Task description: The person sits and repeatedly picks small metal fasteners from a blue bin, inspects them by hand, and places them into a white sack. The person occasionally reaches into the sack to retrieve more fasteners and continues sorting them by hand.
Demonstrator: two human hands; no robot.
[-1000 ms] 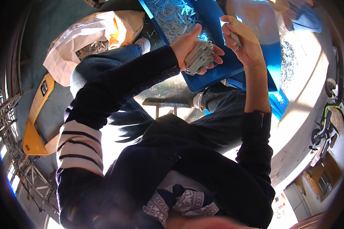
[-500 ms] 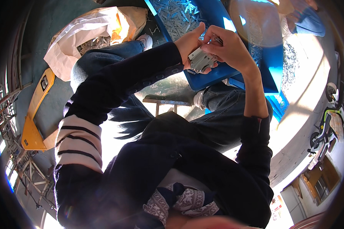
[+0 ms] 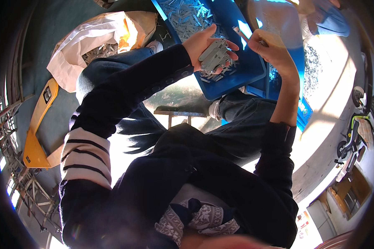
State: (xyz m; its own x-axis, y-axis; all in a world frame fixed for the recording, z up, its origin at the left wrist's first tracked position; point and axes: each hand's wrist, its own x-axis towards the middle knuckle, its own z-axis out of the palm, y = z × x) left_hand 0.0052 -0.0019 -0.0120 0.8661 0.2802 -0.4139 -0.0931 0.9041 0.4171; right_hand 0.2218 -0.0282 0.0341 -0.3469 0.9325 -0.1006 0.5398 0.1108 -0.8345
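Note:
My left hand [image 3: 195, 44] is palm up over the near blue bin [image 3: 247, 74], cradling a bunch of flat grey metal pieces [image 3: 214, 56]. Its thumb points away from them and the fingertips show past their far side. To the right, my right hand [image 3: 274, 54] is closed above the bin's right edge. A small narrow strip [image 3: 240, 34] sticks out from its fingers toward the left; its exact kind is too small to tell. Many loose metal strips [image 3: 183, 16] lie in the bin beneath my hands.
A second blue bin [image 3: 297, 62] stands on the right. At left are an open paper sack [image 3: 66, 54] with metal pieces inside and a yellow pallet jack [image 3: 37, 145]. Another person's blue sleeve [image 3: 332, 23] shows at the upper right. A scooter [image 3: 353, 141] stands far right.
My right hand has moved right, away from the metal pieces in my left hand, with a small strip in its fingers. My left hand has shifted slightly, and its pieces now show more fully.

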